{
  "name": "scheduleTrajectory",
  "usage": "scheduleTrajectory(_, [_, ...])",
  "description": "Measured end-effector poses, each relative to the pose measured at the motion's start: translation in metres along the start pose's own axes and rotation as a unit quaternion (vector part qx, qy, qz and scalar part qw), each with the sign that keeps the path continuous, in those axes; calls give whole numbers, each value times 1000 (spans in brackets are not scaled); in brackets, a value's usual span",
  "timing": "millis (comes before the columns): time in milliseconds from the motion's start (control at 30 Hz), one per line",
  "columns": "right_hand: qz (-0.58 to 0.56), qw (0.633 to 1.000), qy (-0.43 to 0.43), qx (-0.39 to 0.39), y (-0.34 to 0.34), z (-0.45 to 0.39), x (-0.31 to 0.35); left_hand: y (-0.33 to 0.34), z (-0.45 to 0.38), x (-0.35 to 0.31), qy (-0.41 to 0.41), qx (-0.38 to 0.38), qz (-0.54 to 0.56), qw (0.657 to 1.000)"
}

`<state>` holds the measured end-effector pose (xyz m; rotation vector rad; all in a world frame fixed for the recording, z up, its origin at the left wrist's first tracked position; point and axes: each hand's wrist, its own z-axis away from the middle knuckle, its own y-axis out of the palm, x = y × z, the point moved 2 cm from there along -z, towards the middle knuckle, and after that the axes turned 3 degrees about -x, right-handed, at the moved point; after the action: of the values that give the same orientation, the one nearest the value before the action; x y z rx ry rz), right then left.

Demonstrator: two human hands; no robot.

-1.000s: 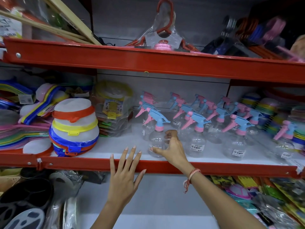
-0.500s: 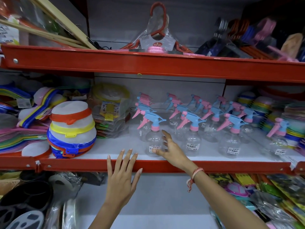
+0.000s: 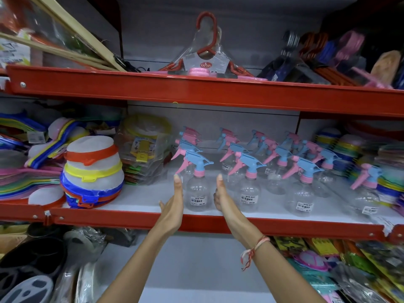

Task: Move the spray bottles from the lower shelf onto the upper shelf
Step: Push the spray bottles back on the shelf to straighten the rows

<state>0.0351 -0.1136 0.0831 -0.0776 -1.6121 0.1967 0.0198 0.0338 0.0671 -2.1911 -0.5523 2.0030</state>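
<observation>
Hands, left (image 3: 173, 202) and right (image 3: 220, 196), flanked the front spray bottle (image 3: 197, 191), palms apart, not yet gripping; closing and lifting to the upper shelf (image 3: 196, 90) seemingly came next.

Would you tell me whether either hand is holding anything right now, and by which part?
Nothing is held: the left hand and right hand flank the front spray bottle, open.

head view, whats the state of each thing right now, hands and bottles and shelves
left hand: open, flat, beside the front bottle, not gripping
right hand: open, on the bottle's other side, not gripping
front clear plastic spray bottle with blue-and-pink trigger: upright, apparently empty, on the middle red-edged shelf
other spray bottles: upright, in rows
top red shelf: holds packaged red hangers
</observation>
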Motion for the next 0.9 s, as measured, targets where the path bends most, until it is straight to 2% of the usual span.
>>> scheduleTrajectory(167, [-14,1000,0,25,9,-3,2,2,-4,-2,5,41,-5,999])
scheduleTrajectory(367, [8,999,8,45,24,-5,4,-11,-4,2,1,50,29,998])
scheduleTrajectory(733, [57,997,18,50,30,2,9,-16,-2,5,-10,44,-1,999])
scheduleTrajectory(833, [59,998,-1,32,23,8,7,-17,6,2,-9,15,1,1000])
scheduleTrajectory(900, [39,998,-47,-2,15,14,4,-15,13,2,11,-58,9,998])
